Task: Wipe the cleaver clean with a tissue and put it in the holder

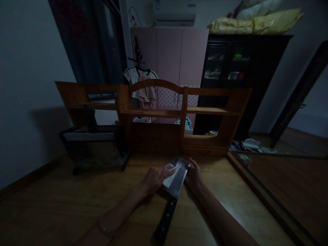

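A cleaver (pixel 179 180) with a broad metal blade and a black riveted handle (pixel 167 215) lies at a slant, its handle toward me. My left hand (pixel 153 179) presses a folded white piece of tissue or cloth (pixel 167 182) onto the left side of the blade, fingers closed over it. At the blade's far right corner, by the small hole, my right hand (pixel 194 176) grips the cleaver; some of its fingers are hidden behind the metal.
Beneath is a wooden tabletop (pixel 115 205). A wooden shelf unit (pixel 153 112) lines its back edge. At the left stands a dark glass-sided tank or box (pixel 93 150) with a black object (pixel 89 118) on top. The room is dim.
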{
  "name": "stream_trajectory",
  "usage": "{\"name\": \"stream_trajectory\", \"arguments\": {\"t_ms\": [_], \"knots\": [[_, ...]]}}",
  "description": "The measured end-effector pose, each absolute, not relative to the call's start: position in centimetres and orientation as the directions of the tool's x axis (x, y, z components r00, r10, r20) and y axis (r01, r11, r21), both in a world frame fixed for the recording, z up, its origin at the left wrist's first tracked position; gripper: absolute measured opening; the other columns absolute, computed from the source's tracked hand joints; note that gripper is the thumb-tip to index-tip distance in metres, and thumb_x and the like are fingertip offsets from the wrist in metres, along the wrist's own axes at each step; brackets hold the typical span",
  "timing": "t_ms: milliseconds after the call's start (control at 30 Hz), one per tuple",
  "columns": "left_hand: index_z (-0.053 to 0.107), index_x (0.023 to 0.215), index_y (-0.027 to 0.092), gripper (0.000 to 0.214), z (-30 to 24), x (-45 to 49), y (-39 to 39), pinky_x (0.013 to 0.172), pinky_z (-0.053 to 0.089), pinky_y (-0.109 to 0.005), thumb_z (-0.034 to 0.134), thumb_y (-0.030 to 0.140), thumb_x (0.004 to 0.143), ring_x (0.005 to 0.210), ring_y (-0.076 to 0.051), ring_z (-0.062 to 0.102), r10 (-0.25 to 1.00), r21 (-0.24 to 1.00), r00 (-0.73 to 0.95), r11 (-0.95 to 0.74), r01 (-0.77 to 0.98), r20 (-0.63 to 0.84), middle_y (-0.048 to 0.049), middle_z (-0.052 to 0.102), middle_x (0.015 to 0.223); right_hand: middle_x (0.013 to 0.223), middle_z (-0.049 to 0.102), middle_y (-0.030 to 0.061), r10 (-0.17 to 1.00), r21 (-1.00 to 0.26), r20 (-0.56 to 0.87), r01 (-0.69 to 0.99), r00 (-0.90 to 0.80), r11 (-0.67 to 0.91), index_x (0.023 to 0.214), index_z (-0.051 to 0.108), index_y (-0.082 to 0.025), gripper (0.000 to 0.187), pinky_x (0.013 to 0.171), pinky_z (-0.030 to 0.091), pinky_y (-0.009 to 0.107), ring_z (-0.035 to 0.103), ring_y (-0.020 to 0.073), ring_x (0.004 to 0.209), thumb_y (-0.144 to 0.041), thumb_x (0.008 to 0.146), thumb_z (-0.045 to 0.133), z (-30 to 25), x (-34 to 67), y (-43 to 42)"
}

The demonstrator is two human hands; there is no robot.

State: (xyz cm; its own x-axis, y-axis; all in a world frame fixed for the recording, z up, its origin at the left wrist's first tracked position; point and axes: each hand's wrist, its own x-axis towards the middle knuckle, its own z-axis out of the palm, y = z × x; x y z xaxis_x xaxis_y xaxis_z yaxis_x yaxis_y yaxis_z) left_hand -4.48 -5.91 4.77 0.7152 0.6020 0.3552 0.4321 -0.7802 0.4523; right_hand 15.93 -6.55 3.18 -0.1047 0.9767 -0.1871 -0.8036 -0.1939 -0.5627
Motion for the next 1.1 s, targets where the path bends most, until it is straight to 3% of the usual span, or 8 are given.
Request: {"name": "stream_trajectory", "arguments": {"t_ms": [267,533,867,1100], "knots": [[0.048,0.131,0.035,0.046,4.7,-4.4,-6.0,0.107,0.034,-0.032,0.016,0.029,0.099,0.128,-0.014,0.043,0.611,0.451,0.709,-0.775,0.444,0.352,0.0082,0.046,0.137,0.063,0.069,0.0069,0.977,-0.570,-0.189,-0.799,-0.099,-0.191,0.069,0.063,-0.016,0.027,0.062,0.052,0.034,0.065,0.0223,0.059,-0.040,0.079,0.057,3.4,15.9,-6.6],[0.043,0.136,0.033,0.044,4.8,-4.1,-6.3,0.110,0.030,-0.033,0.021,0.028,0.098,0.132,-0.013,0.037,0.539,0.372,0.759,-0.832,0.412,0.366,0.0066,0.043,0.140,0.063,0.069,0.0074,0.973,-0.557,-0.209,-0.806,-0.098,-0.201,0.068,0.063,-0.016,0.026,0.065,0.052,0.037,0.066,0.0238,0.060,-0.039,0.079,0.057,3.5,15.9,-6.7],[0.046,0.134,0.032,0.048,4.9,-4.1,-6.5,0.110,0.031,-0.033,0.014,0.027,0.098,0.131,-0.014,0.038,0.569,0.427,0.736,-0.806,0.410,0.367,0.0071,0.044,0.140,0.064,0.069,0.0078,0.979,-0.569,-0.177,-0.801,-0.105,-0.189,0.069,0.063,-0.016,0.027,0.068,0.053,0.038,0.066,0.0242,0.062,-0.040,0.079,0.057,3.4,15.9,-6.7],[0.022,0.146,0.028,0.048,5.0,-3.3,-6.1,0.115,0.020,-0.035,0.017,0.033,0.099,0.139,-0.015,0.021,0.491,0.312,0.821,-0.860,0.404,0.291,0.0035,0.023,0.151,0.069,0.072,0.0089,0.977,-0.560,-0.169,-0.803,-0.128,-0.202,0.074,0.066,-0.014,0.026,0.071,0.053,0.035,0.067,0.0225,0.065,-0.037,0.080,0.056,3.6,15.8,-6.7]]}}
